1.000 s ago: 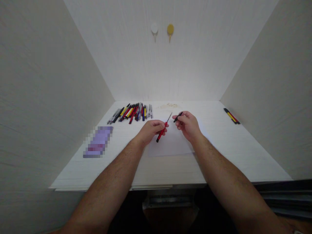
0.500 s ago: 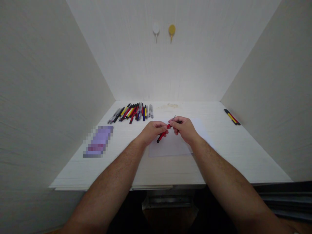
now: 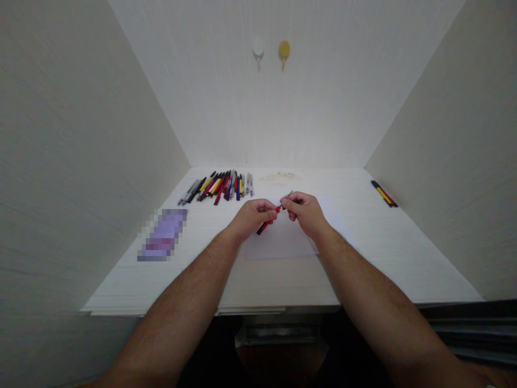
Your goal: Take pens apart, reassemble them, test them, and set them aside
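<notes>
My left hand (image 3: 251, 220) is closed around the red barrel of a pen (image 3: 264, 225), which slants with its black end down to the left. The barrel's upper end points at my right hand (image 3: 307, 213). The right thumb and fingers pinch a thin greyish pen part (image 3: 290, 194) that sticks up past the fingertips; a dark piece also shows at these fingers, its kind unclear. Both hands are above a white sheet of paper (image 3: 283, 242) on the table, fingertips close together.
A row of several pens (image 3: 220, 186), black, red, yellow, blue and clear, lies at the back left. A blurred purple item (image 3: 165, 234) is at the left. A few pens (image 3: 384, 194) lie by the right wall. Two hooks (image 3: 284, 49) are on the back wall.
The red barrel and my left fingers have shifted slightly left, widening the space to the right fingertips. A thin dark piece now shows between the hands.
</notes>
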The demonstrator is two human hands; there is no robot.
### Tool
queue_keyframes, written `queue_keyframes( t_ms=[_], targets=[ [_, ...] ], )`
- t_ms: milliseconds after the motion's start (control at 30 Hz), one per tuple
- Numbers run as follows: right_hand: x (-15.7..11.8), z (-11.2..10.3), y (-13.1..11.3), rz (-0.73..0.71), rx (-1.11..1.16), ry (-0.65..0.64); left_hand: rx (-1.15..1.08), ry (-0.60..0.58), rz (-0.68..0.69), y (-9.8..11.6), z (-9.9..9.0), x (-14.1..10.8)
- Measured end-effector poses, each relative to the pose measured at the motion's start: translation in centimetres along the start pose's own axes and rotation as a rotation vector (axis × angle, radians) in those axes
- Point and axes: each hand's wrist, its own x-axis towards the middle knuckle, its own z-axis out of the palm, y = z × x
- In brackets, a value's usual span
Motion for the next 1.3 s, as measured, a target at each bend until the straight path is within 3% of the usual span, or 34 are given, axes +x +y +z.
queue_keyframes(
  t_ms=[300, 667, 967, 1300],
  targets=[
    [-0.18, 0.27, -0.32, -0.066, -0.124, 0.050, -0.051, 0.008, 0.013, -0.15, -0.06, 0.00],
    [-0.32, 0.41, -0.09, -0.036, -0.031, 0.016, -0.047, -0.002, 0.019, -0.19, -0.09, 0.02],
    [0.02, 0.16, 0.24, -0.140, -0.203, 0.065, -0.015, 0.009, 0.005, -0.05, 0.02, 0.08],
    [-0.12, 0.10, 0.47, -0.078, -0.170, 0.023, 0.040, 0.015, 0.007, -0.48, -0.12, 0.14]
  ],
)
